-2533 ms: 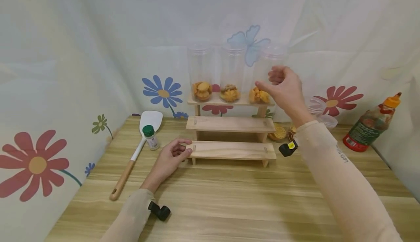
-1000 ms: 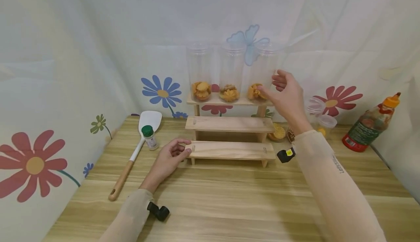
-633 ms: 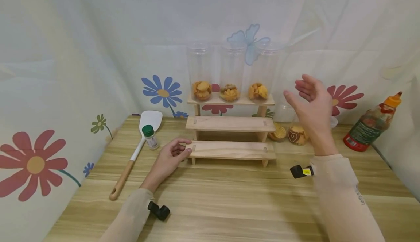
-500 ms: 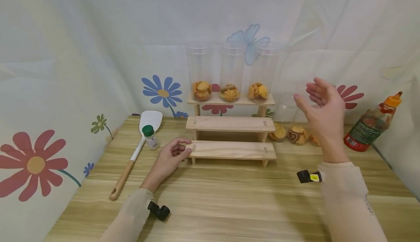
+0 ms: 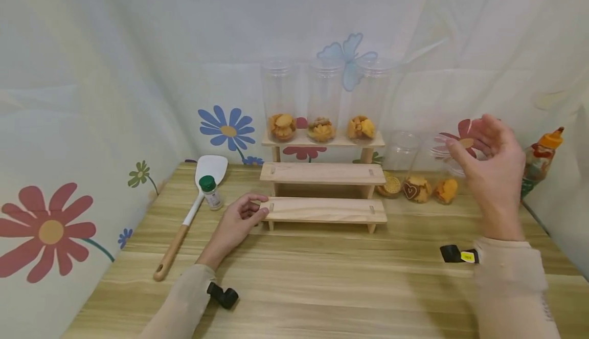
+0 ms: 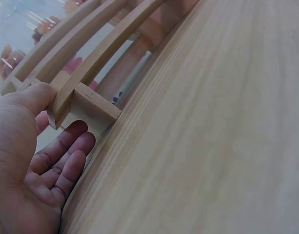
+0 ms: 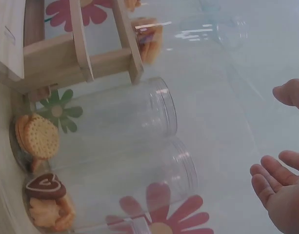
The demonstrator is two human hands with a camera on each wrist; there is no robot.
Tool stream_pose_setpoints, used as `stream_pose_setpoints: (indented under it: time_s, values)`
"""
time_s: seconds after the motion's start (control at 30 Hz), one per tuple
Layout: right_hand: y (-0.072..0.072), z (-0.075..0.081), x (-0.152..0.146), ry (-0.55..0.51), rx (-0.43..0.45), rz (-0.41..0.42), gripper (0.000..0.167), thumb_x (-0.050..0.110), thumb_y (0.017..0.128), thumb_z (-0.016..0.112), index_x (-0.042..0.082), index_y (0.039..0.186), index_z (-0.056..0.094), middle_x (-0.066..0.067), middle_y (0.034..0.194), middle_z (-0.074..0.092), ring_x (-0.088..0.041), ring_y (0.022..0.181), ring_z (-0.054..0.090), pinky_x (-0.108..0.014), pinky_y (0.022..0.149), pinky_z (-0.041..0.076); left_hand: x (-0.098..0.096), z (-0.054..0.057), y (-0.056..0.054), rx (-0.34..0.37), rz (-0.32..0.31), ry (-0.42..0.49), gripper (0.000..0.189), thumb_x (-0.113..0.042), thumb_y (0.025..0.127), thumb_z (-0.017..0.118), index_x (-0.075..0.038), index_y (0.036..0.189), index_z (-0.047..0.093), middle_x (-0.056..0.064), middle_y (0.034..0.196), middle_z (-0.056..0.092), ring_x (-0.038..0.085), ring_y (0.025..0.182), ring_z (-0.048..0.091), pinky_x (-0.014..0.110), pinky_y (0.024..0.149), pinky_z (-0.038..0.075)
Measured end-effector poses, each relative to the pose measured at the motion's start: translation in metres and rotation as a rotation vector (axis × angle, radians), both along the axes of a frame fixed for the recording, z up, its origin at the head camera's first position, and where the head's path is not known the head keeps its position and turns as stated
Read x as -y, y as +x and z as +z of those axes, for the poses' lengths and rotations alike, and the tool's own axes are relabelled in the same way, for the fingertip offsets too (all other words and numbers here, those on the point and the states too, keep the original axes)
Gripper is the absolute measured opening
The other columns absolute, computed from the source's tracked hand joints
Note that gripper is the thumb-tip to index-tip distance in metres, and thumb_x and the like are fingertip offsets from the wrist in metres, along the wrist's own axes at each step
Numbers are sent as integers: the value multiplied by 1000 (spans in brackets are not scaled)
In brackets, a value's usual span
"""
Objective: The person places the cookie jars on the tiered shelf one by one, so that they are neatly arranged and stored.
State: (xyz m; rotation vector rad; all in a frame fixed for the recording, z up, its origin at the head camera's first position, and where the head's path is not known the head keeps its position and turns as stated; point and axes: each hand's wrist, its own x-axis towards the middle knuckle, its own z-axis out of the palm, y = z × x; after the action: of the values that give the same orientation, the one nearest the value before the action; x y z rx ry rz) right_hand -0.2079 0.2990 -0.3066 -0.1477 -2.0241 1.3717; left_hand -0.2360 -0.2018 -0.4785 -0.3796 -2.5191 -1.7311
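A three-step wooden display stand [image 5: 323, 210] stands on the table. My left hand [image 5: 235, 225] grips the left end of its lowest shelf, with the thumb on the board in the left wrist view. Three tall clear jars [image 5: 325, 98] with cookies in the bottom stand in a row on the top step. To the right of the stand, more clear jars stand on the table, one with round biscuits [image 5: 390, 184] and one with a heart cookie [image 7: 46, 187]. My right hand [image 5: 494, 170] is in the air beside these jars, fingers spread and holding nothing.
A white spatula [image 5: 211, 169] with a wooden handle lies at the left. Next to it stands a small green-capped shaker bottle [image 5: 210, 194]. A sauce bottle [image 5: 538, 162] with an orange cap is partly hidden behind my right hand. A flowered curtain [image 5: 161, 47] hangs behind the table.
My right hand has left the right-hand jar on the top step and moved right and slightly down. That jar shifted a little left earlier. My left hand has stayed on the stand.
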Motion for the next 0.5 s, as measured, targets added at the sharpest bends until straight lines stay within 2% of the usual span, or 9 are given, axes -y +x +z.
stream_pose_setpoints:
  time_s: [0.17, 0.3, 0.4, 0.5]
  values:
    - [2, 1, -12, -32, -7, -40, 74, 14, 97, 88, 17, 163, 55, 11, 141, 64, -7, 126, 61, -17, 113, 47, -1, 0, 1, -3, -9, 13, 32, -30, 109, 77, -16, 138, 73, 14, 112, 77, 26, 103, 70, 27, 85, 55]
    - [3, -1, -23, -70, -9, -63, 76, 13, 97, 88, 16, 164, 54, 7, 148, 63, -10, 132, 60, -17, 116, 44, -2, 0, 1, -3, -14, 20, 32, -29, 109, 77, -14, 138, 73, 15, 112, 77, 27, 103, 70, 27, 85, 54]
    - [1, -5, -32, -76, 13, -79, 76, 15, 99, 85, 18, 167, 50, 5, 153, 61, -11, 138, 59, -19, 120, 41, -1, 0, 1, -6, -12, 17, 32, -29, 109, 76, -15, 138, 73, 15, 112, 77, 27, 103, 70, 27, 84, 54]
    - [-2, -11, -41, -83, 51, -87, 76, 17, 101, 84, 21, 168, 48, 6, 152, 61, -12, 140, 58, -21, 123, 39, -1, 1, 1, -13, -9, 15, 32, -29, 109, 76, -15, 138, 73, 14, 112, 77, 27, 103, 70, 27, 85, 54]
